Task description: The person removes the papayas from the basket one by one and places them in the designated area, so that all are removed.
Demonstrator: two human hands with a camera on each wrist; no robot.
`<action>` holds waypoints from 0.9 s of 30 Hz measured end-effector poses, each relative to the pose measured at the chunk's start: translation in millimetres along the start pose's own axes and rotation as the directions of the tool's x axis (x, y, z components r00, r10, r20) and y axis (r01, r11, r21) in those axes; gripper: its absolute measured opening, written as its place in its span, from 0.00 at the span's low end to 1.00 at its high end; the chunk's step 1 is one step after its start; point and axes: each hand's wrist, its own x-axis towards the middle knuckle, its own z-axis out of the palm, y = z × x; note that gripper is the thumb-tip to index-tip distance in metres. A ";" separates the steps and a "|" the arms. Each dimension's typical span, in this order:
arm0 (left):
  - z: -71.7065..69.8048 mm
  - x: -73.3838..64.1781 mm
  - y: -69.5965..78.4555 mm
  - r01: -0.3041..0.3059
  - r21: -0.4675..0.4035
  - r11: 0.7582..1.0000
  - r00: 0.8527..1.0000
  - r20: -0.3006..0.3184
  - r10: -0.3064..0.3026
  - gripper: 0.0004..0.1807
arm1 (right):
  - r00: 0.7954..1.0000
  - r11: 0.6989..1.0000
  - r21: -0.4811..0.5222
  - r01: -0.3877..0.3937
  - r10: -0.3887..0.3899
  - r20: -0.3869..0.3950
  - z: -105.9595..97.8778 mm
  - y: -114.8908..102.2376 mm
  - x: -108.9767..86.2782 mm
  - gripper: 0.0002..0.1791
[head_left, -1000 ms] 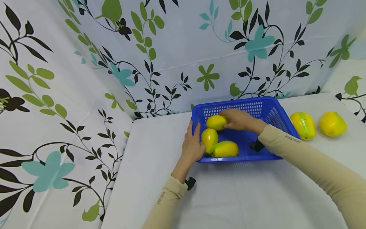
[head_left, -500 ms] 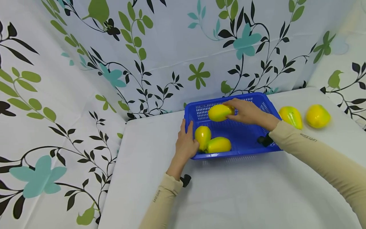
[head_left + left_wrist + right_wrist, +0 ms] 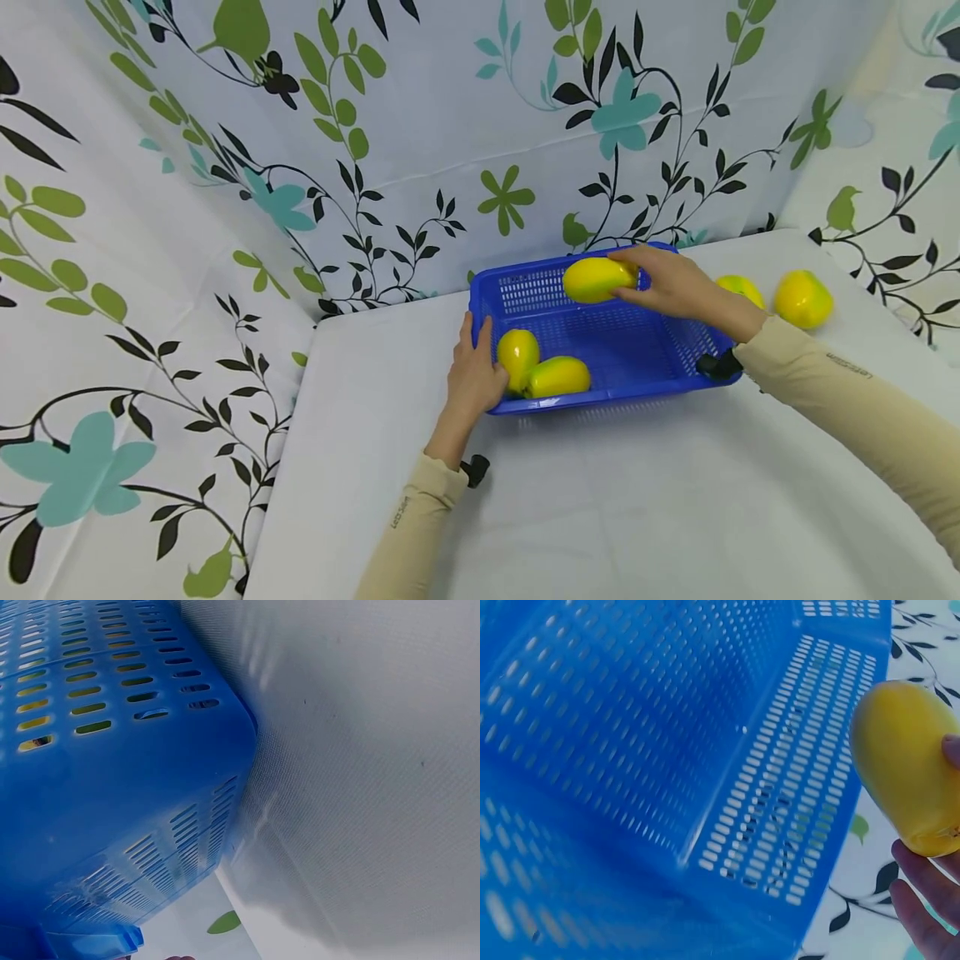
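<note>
My right hand (image 3: 667, 282) grips a yellow mango (image 3: 592, 281) by its right end, above the back part of a blue plastic basket (image 3: 600, 394). In the right wrist view the held mango (image 3: 904, 765) shows a brown stem spot at its lower end, with fingertips (image 3: 922, 881) beside it. My left hand (image 3: 476, 379) holds the basket's left rim near its front corner. Two yellow-green mangoes, one upright mango (image 3: 517, 358) and one lying mango (image 3: 558, 378), rest inside at the front left. The left wrist view shows the basket's slotted outer wall (image 3: 135, 780).
To the right of the basket, on the white-covered table (image 3: 600, 500), sit a mango (image 3: 804, 298) and another mango (image 3: 741, 288) partly hidden behind my right hand and wrist. A leaf-patterned cloth (image 3: 427, 108) hangs behind the table.
My right hand has lifted the mango from among the others in the basket and carried it up and to the right. My left hand stays at the basket's rim. The head view has shifted right.
</note>
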 end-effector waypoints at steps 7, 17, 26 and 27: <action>1.2 -2.4 -2.2 -0.006 -0.005 1.000 1.000 -0.006 0.006 0.42 | 0.997 0.997 -0.004 -0.077 0.077 0.004 -14.6 7.5 -26.0 0.32; 1.9 -3.2 -3.8 -0.020 -0.015 1.000 1.000 -0.023 0.019 0.41 | 0.994 0.997 -0.005 -0.081 0.080 -0.073 -34.3 24.8 -58.2 0.33; 3.0 -1.8 -3.1 -0.027 -0.028 0.999 0.999 -0.024 0.026 0.41 | 0.978 0.990 0.013 -0.138 0.138 -0.156 -45.4 38.4 -92.5 0.33; 2.7 -1.8 -2.4 -0.026 -0.028 0.999 0.999 -0.024 0.025 0.41 | 0.976 0.988 0.015 -0.152 0.152 -0.156 -46.2 39.9 -96.8 0.33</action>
